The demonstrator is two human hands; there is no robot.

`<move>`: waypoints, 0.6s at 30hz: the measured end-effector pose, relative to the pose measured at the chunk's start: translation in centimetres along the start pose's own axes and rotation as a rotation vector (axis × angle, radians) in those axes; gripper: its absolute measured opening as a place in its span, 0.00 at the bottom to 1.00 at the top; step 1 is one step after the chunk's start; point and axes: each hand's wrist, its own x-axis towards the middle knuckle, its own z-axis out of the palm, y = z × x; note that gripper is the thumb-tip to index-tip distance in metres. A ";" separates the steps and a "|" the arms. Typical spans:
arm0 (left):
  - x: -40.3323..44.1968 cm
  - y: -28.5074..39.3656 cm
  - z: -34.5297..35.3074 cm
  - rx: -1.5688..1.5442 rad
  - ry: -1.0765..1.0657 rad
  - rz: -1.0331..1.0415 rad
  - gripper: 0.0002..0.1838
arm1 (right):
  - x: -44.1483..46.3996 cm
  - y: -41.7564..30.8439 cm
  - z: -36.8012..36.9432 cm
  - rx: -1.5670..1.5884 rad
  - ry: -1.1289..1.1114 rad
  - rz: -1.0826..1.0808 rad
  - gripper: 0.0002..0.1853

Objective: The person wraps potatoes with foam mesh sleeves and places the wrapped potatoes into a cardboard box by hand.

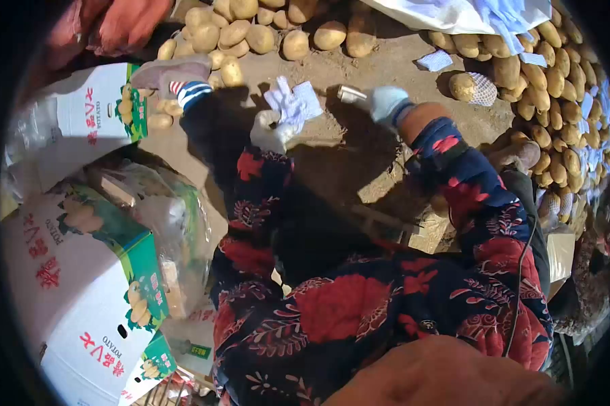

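My left hand (269, 133), in a white glove, is closed on a bunch of pale blue foam net sleeves (295, 103) above the dirt floor. To its right is my right hand (389, 105), in a pale blue glove, with its fingers pointing left. At its fingertips is a small pale piece (351, 95) whose kind I cannot make out. A potato partly inside a white foam net (481, 89) lies to the right of that hand. Near it a flat blue foam net (435, 61) rests on the ground.
Loose potatoes (295, 45) lie along the far side, and a large pile of potatoes (555, 81) fills the right. A white sheet (447, 15) bears more blue nets. Printed potato cartons (81, 284) and clear plastic (176, 223) stand at left. A red sack (125, 27) is at upper left.
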 end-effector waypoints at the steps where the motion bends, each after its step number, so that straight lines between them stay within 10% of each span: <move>1: -0.1 1.7 0.8 -0.133 0.057 -0.105 0.12 | -0.3 0.0 -2.0 -0.043 0.123 0.047 0.13; 3: 0.1 3.4 1.7 -0.276 0.129 -0.192 0.14 | 1.3 2.3 -3.0 -0.039 0.352 0.107 0.14; 7: 1.0 2.1 1.6 -0.149 0.181 -0.183 0.16 | 1.5 2.9 -1.1 0.057 0.035 0.199 0.15; 15: 1.6 0.6 1.9 -0.189 0.098 -0.134 0.16 | -5.4 -3.2 8.9 0.068 0.026 -0.165 0.18; 18: 1.6 1.0 2.2 0.000 0.142 -0.170 0.17 | -7.8 2.0 3.7 0.028 0.172 0.217 0.16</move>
